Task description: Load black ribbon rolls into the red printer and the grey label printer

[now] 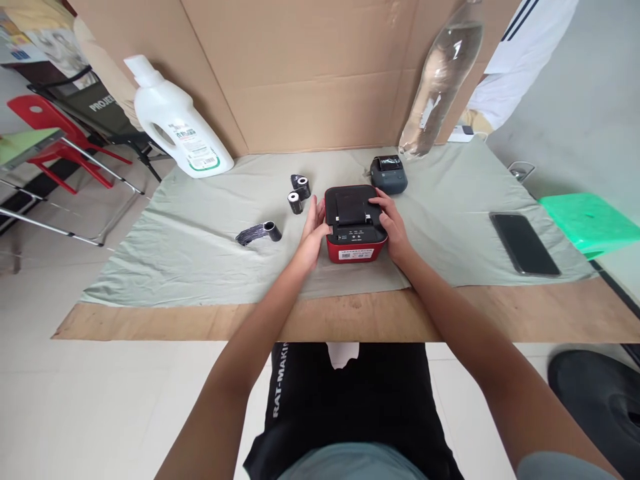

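Note:
A red and black thermal printer (pixel 355 223) stands on the cloth in front of me, its lid down. My left hand (pixel 313 235) grips its left side, with the thumb at the front corner of the top. Against the right side lies my right hand (pixel 391 223), fingers over the top edge. Left of the printer are a small dark roll (pixel 295 203) standing upright, another dark roll (pixel 302 187) behind it, and a partly unwound dark roll (pixel 271 231). Behind the right hand sits a small dark grey portable printer (pixel 389 175).
A cardboard panel (pixel 320 87) rises at the back. A white jug (pixel 180 127) and a tall clear bottle (pixel 440 87) lean against it. A phone (pixel 524 244) lies on the right, near a green stool (pixel 593 223). The table's bare wooden edge (pixel 350 319) is nearest me.

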`<action>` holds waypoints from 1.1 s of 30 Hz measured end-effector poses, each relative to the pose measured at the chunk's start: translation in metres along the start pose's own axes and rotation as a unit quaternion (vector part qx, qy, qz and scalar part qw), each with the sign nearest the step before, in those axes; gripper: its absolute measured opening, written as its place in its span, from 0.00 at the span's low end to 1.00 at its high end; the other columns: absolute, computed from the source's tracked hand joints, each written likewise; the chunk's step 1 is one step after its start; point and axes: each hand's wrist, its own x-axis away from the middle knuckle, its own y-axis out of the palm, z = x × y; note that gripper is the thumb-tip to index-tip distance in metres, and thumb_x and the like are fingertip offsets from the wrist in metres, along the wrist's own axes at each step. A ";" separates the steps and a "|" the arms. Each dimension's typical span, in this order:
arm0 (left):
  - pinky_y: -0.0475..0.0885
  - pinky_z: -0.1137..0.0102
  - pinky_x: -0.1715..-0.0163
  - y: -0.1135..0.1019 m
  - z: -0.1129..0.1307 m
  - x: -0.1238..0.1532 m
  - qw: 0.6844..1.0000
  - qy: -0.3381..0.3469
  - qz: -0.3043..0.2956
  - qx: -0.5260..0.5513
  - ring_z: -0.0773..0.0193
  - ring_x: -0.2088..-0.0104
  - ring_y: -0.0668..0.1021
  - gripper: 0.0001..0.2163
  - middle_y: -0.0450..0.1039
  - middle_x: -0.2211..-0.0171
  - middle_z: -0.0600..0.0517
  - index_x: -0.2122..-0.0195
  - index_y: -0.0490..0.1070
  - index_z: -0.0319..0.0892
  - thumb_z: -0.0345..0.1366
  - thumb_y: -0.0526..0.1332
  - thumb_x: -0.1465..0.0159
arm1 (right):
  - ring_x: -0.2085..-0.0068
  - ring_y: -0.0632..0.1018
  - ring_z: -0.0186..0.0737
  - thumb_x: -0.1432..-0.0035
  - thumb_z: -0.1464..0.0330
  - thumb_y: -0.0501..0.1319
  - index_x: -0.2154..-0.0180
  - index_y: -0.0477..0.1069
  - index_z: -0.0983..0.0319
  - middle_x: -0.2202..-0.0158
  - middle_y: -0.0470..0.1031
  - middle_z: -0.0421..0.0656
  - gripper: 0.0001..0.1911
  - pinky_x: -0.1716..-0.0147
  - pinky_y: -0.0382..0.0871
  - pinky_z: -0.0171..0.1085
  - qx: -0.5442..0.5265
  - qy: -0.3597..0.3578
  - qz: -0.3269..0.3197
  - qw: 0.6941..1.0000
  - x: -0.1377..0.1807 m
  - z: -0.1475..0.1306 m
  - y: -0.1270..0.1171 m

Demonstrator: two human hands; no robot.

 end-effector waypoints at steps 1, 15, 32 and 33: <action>0.56 0.50 0.24 0.001 0.001 0.000 1.000 -0.002 0.002 0.002 0.55 0.22 0.53 0.42 0.47 0.21 0.59 0.23 0.42 0.62 0.34 0.60 0.35 | 0.26 0.61 0.53 0.30 0.44 0.54 0.43 0.72 0.50 0.27 0.62 0.41 0.25 0.25 0.52 0.55 0.000 -0.004 0.001 1.000 0.000 -0.001 0.000; 0.56 0.52 0.24 -0.001 -0.008 -0.004 0.998 0.040 0.008 -0.036 0.51 0.22 0.54 0.35 0.52 0.23 0.58 0.27 0.57 0.59 0.37 0.61 0.36 | 0.25 0.59 0.50 0.29 0.43 0.52 0.43 0.70 0.49 0.26 0.59 0.40 0.25 0.25 0.51 0.53 0.000 -0.012 -0.005 1.000 -0.002 0.002 0.000; 0.55 0.47 0.25 -0.003 0.019 0.011 0.922 0.219 -0.017 -0.319 0.49 0.27 0.63 0.23 0.67 0.31 0.48 0.37 0.74 0.52 0.55 0.51 0.25 | 0.26 0.60 0.50 0.31 0.40 0.52 0.42 0.70 0.48 0.30 0.65 0.42 0.28 0.25 0.51 0.53 0.018 0.007 -0.005 1.000 -0.001 -0.004 -0.002; 0.55 0.47 0.25 -0.003 0.019 0.011 0.919 0.219 -0.018 -0.328 0.48 0.27 0.63 0.24 0.68 0.31 0.47 0.36 0.73 0.52 0.55 0.51 0.25 | 0.26 0.60 0.51 0.31 0.41 0.53 0.42 0.70 0.48 0.30 0.65 0.42 0.28 0.25 0.51 0.53 0.017 0.008 -0.005 1.000 -0.001 -0.004 -0.002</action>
